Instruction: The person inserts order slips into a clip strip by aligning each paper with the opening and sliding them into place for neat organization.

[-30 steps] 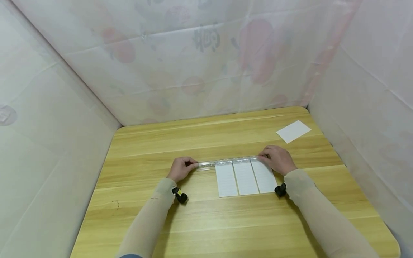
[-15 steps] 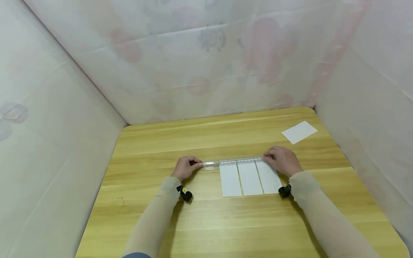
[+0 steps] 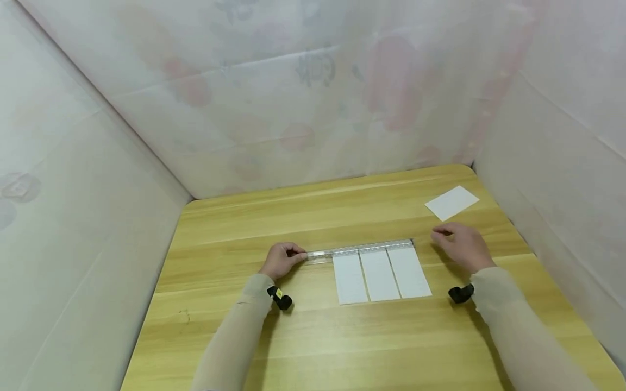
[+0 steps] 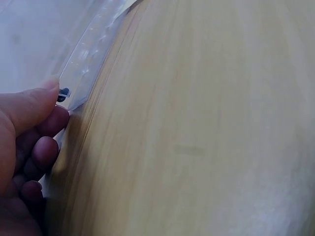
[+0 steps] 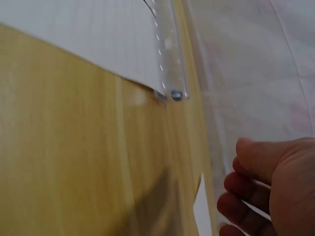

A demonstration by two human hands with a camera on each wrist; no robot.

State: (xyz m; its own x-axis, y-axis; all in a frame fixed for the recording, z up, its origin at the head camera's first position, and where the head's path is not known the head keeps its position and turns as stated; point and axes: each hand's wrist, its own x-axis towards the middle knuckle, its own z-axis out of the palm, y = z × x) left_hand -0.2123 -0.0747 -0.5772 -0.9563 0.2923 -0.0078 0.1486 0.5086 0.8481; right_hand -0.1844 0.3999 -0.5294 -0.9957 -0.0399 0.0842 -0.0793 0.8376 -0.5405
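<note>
A long clear plastic strip (image 3: 320, 257), ruler-like with a row of small marks or teeth, lies across the top edges of three white lined cards (image 3: 380, 277) set side by side. My left hand (image 3: 280, 260) pinches its left end between thumb and fingers; a small dark piece (image 4: 63, 94) shows there in the left wrist view. Just right of the strip, my right hand (image 3: 464, 247) is off the table with loosely curled fingers and nothing in them. In the right wrist view a small round knob (image 5: 176, 95) sits at the strip's right end.
Another white card (image 3: 452, 203) lies askew at the back right of the wooden table (image 3: 235, 222), beyond my right hand. Pale printed sheets (image 3: 274, 98) enclose the table at the back and both sides.
My right hand has let go of the strip's right end and moved right, away from it. The left hand still pinches the left end, and the strip and cards look unmoved.
</note>
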